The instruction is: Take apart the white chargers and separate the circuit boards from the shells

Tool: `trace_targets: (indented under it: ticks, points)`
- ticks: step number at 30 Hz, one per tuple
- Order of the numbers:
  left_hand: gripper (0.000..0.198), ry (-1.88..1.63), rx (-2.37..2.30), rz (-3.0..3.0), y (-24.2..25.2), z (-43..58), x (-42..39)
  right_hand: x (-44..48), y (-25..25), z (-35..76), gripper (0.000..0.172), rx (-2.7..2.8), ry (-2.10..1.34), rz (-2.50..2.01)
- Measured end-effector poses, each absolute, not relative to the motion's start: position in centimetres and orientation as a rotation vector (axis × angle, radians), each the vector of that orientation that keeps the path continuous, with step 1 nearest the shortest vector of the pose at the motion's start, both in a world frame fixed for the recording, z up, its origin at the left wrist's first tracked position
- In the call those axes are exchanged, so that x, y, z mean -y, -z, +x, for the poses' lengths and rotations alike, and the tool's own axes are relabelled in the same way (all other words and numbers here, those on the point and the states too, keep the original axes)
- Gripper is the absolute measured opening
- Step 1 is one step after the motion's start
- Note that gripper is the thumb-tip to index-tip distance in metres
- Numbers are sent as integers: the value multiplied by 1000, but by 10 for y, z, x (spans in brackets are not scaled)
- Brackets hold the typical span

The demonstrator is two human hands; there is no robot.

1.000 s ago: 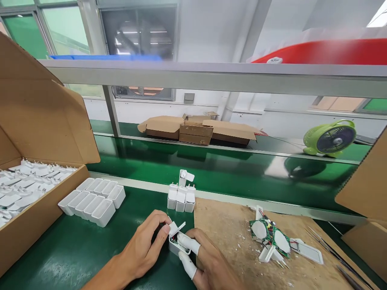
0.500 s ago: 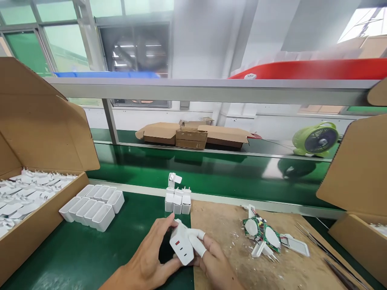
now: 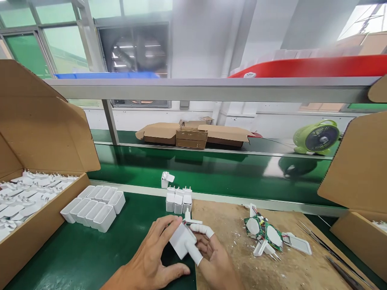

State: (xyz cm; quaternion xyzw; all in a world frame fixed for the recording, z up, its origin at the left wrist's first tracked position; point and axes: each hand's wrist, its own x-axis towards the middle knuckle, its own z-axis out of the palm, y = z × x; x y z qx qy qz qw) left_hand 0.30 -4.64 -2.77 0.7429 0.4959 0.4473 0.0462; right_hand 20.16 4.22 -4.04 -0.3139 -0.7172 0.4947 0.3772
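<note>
A white plastic charger housing [image 3: 181, 240] is held between both hands at the front centre. My left hand [image 3: 154, 253] has its fingers along the upper left edge, the thumb apart below. White-wrapped fingers of my right hand [image 3: 214, 253] press on the housing from the right. At its top is a white part with an upright prong [image 3: 188, 215]. Behind the hands stand several assembled white chargers [image 3: 178, 200]. Another white piece [image 3: 166, 179] sits on the ledge behind them. Green circuit boards with white discs and wires [image 3: 263, 231] lie on the brown board at the right.
Several white empty housings [image 3: 99, 211] stand left of the hands. An open carton of white parts [image 3: 39, 189] is at far left, another carton [image 3: 359, 237] at far right. Tweezers [image 3: 335, 257] lie on the brown board [image 3: 236, 257]. A green fan [image 3: 317, 137] stands behind.
The housing has turned, so its face with the slots and red port no longer shows. My left thumb has come away from it. The single white piece behind now shows farther back and left.
</note>
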Motion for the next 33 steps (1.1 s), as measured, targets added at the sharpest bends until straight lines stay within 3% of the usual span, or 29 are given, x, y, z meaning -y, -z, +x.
trace_targets:
  ticks: [2,6,8,12,18,20,23,25,28,33]
  points:
    - [103,-1294,-1570,2310,29,1,46,-42,46,203,43,1889,-1147,-868]
    - [63,-1286,-1625,2423,34,-1,47,-38,54,203,45,1929,-1079,-927]
    - [53,-1314,-1631,2547,34,0,47,-36,51,205,48,1978,-1079,-953]
    - [53,-1227,-1688,2768,34,1,49,-31,34,209,43,2070,-1111,-997]
    - [81,-949,-1859,2798,44,4,51,-29,24,210,43,2116,-1114,-1032]
    - [77,-1021,-1895,2671,50,8,50,-30,25,210,46,2101,-1137,-1013]
    - [54,-1207,-1879,2462,55,12,46,-32,26,209,50,2012,-1238,-950]
    - [45,-1303,-1850,2417,54,9,42,-33,25,210,44,1994,-1258,-918]
    - [41,-1396,-1966,2367,50,-10,34,-33,21,211,35,2046,-1170,-906]
    - [39,-1457,-2196,1978,50,-60,15,-28,13,214,35,2103,-1024,-952]
